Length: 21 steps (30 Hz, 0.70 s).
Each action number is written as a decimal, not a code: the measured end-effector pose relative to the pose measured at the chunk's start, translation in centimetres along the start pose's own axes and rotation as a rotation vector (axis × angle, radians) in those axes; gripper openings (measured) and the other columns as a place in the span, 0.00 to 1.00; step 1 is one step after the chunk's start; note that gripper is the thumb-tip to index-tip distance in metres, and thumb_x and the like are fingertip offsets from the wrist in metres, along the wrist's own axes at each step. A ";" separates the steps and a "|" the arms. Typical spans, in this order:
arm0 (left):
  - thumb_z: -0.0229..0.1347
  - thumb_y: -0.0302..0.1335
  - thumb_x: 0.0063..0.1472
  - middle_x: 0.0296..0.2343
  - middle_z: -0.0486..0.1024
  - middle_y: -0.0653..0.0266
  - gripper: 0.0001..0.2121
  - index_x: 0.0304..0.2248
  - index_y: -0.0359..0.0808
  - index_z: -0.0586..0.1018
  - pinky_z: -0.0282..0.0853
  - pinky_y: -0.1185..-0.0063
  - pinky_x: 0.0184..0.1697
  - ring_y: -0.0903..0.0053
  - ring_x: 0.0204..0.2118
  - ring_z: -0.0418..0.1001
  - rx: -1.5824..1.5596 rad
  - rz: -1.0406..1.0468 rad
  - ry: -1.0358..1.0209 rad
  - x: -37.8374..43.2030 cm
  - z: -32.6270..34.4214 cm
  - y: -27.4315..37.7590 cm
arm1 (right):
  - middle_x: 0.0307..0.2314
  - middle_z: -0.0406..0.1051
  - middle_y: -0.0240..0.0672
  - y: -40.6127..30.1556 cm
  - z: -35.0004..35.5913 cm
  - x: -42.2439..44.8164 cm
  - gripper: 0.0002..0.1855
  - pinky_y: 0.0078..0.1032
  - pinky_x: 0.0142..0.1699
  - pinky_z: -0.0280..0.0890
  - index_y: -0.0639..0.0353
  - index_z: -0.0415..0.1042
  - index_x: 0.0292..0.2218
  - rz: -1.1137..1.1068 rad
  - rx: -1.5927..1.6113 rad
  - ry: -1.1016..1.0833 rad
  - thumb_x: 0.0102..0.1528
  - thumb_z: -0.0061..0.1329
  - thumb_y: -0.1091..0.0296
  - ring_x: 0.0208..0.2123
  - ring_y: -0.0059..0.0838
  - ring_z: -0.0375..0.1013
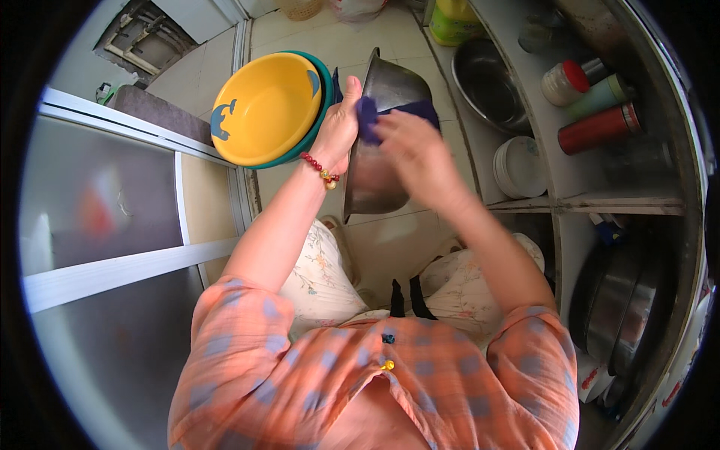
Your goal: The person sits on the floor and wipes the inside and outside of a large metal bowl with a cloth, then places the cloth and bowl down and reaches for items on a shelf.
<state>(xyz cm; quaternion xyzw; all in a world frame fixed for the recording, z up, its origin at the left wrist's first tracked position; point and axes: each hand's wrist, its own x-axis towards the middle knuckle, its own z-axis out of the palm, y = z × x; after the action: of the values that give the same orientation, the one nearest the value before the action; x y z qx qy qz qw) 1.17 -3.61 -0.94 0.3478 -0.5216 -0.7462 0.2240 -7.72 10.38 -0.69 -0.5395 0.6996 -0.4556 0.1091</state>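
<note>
A stainless steel basin [382, 174] is turned up on its side in front of me, its outer wall facing right. My left hand [337, 132], with a red bead bracelet at the wrist, grips it along the rim, thumb pointing away from me. My right hand [413, 152] is blurred and holds a dark purple cloth [369, 121] against the basin. Part of the cloth lies across the outer wall behind my fingers. Just left of my left hand, a yellow plastic basin [267, 107] with blue dolphin figures sits inside a teal basin [322, 73]; what supports them is hidden.
Open shelves on the right hold a metal basin [489, 84], stacked white plates [520, 167], a red flask [596, 129] and a red-lidded jar [564, 84]. Large metal pans [613, 315] stand below. A sliding door frame [135, 264] borders the left. Tiled floor [382, 242] lies beneath.
</note>
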 end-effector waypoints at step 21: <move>0.47 0.58 0.58 0.20 0.64 0.76 0.29 0.18 0.37 0.71 0.58 0.86 0.30 0.89 0.25 0.57 0.073 0.128 -0.041 0.4 0.1 0.2 | 0.51 0.63 0.45 1.3 1.0 0.4 0.27 0.44 0.57 0.55 0.63 0.62 0.52 -0.335 -0.399 0.083 0.49 0.49 0.73 0.55 0.45 0.60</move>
<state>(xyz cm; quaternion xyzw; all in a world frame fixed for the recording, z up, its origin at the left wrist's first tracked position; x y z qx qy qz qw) 0.84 -3.87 -0.87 0.3061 -0.5742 -0.7179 0.2476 -8.14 9.49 -2.09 -0.6397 0.6803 -0.3419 -0.1054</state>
